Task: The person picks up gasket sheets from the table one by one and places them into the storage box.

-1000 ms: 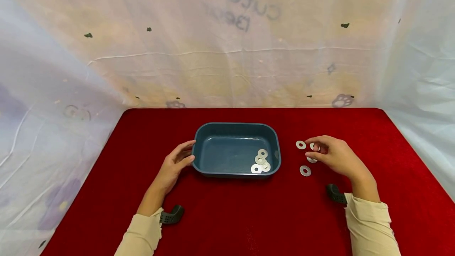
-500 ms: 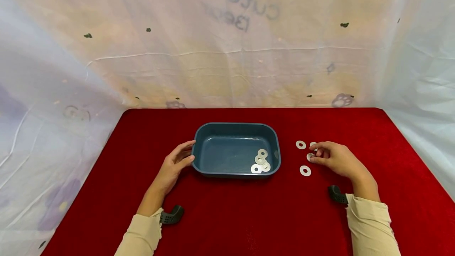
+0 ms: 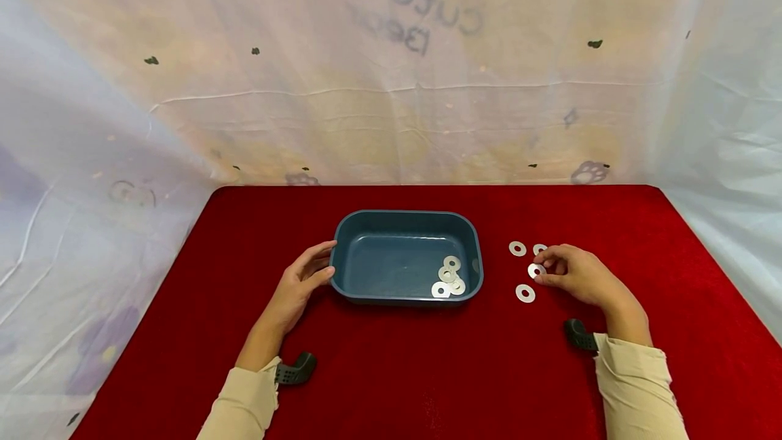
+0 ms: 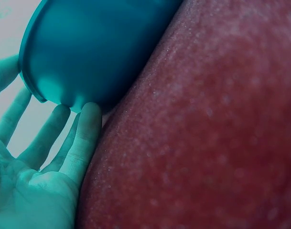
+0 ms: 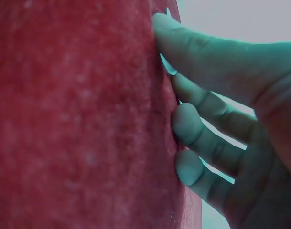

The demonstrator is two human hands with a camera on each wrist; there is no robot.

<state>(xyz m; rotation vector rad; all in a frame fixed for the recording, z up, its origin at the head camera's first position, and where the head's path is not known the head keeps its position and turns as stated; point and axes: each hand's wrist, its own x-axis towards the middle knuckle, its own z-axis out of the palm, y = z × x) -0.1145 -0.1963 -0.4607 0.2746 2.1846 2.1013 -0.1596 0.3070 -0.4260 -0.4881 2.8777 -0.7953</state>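
Observation:
A dark blue rectangular basin (image 3: 391, 301) stands on the red cloth, with several flat metal washers (image 3: 448, 274) in its near right corner. My left hand (image 3: 299, 284) touches the basin's left end, thumb and fingers nearly straight; in the left wrist view the fingertips rest along its outer wall (image 4: 97, 47). Right of the basin, my right hand (image 3: 577, 273) pinches a washer (image 3: 535, 271) by its edges between thumb and index finger, low at the cloth. In the right wrist view, the thumb (image 5: 193, 45) partly hides this washer, and the other fingers are curled against the cloth.
Around the right hand lie more loose washers: one to the left (image 3: 517, 248), one nearer (image 3: 525, 293), and one behind, partly covered by the fingers (image 3: 540, 249). Printed fabric walls (image 3: 391, 134) enclose the red table (image 3: 391, 372) at the back and sides.
My right hand has drawn slightly right and closer to the cloth, and its thumb and index finger now frame the middle washer. The left hand and basin stay in place.

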